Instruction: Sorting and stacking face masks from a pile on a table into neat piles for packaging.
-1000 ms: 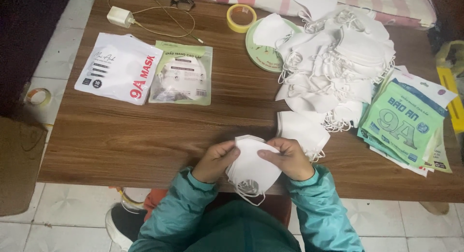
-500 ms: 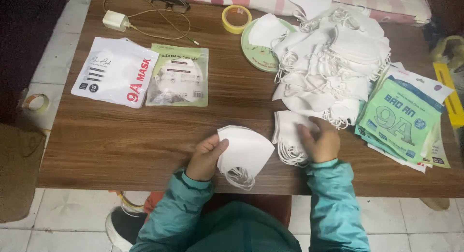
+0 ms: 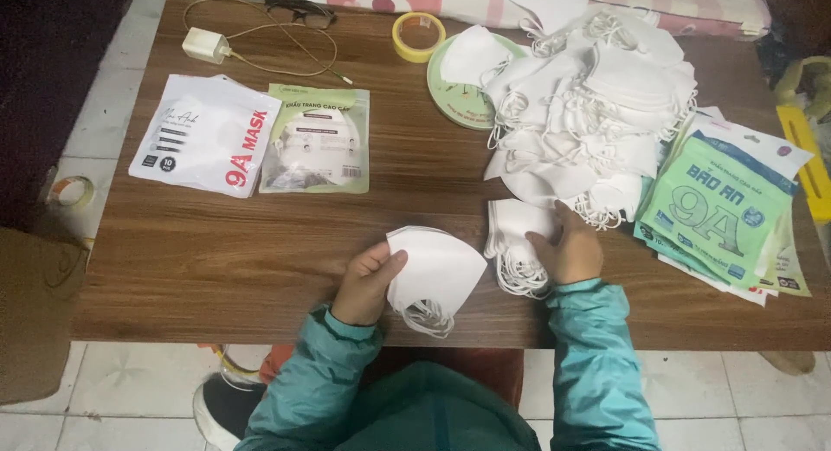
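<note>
The left hand (image 3: pixel 368 282) has its grip closed on a small stack of folded white masks (image 3: pixel 437 269), thumb on top, close to the near edge of the tabletop (image 3: pixel 216 269). The right hand (image 3: pixel 571 248) lies flat on another little mask stack (image 3: pixel 518 243), holding nothing. Bare wood spreads out left of the hands. A big mask pile (image 3: pixel 589 105) sits behind.

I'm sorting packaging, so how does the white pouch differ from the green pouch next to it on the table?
The white pouch is opaque white and lies tilted; the green pouch has a green border and a clear window showing a white mask, and lies nearly square to the table edge. The white pouch looks larger and overlaps the green pouch's left edge. Both lie flat on the wooden table, away from both hands.
</note>
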